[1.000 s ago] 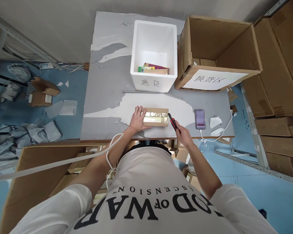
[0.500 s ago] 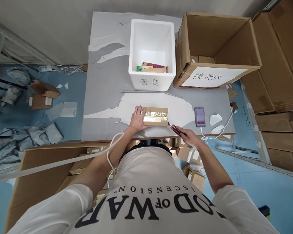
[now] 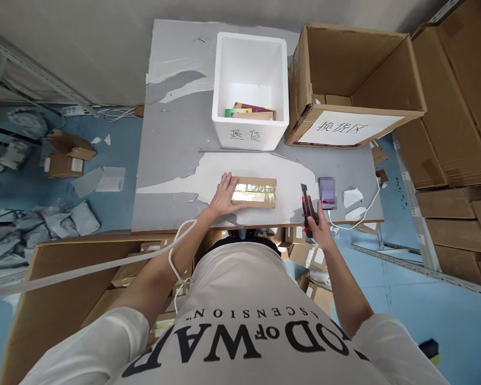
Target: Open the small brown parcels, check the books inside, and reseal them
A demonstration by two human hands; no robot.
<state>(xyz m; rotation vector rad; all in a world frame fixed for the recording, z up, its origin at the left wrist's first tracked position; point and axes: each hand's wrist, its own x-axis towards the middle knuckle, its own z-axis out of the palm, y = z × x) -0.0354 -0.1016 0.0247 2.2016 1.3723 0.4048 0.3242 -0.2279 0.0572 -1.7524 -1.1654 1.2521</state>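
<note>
A small cardboard box (image 3: 255, 192) with shiny clear tape and a pale label lies flat on the worn white patch of the table. My left hand (image 3: 223, 196) rests against its left end, fingers stretched out and thumb apart along the near corner. To the right, my right hand (image 3: 319, 231) is closed around a red-and-black utility knife (image 3: 308, 208). The knife's blade points away from me, apart from the box. Just beyond that hand lies a phone (image 3: 327, 192) with a white cable plugged in.
At the back stand a white foam box (image 3: 250, 133) holding a few colourful flat items and a large open carton (image 3: 356, 128) with a handwritten sign. Torn paper scraps (image 3: 353, 197) lie right of the phone. A white cable (image 3: 104, 267) crosses over my left forearm. Stacked cartons (image 3: 449, 206) stand at right.
My right hand has drawn the knife away from the box's right end, to the right, and turned the blade upward in view. My left hand has slid slightly left on the box.
</note>
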